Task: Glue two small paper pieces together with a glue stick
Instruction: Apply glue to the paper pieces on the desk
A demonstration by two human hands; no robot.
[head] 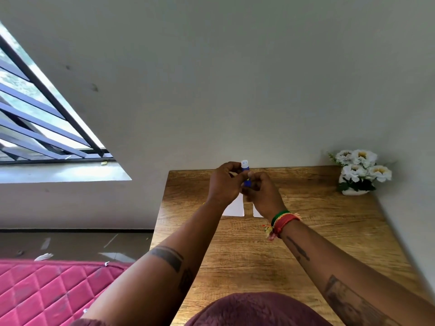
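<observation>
A small blue glue stick [245,170] with a white end pointing up is held upright above the wooden table [329,231]. My left hand [223,184] pinches its upper part and my right hand [262,194] grips its lower part. Below the hands two white paper pieces lie flat on the table, side by side with a narrow gap: the left one [234,209] and the right one [257,213], both partly hidden by my hands and wrists.
A white pot of white flowers [361,171] stands at the table's far right corner against the wall. A red quilted mattress [47,292] lies on the floor to the left. A barred window [35,118] is at the upper left.
</observation>
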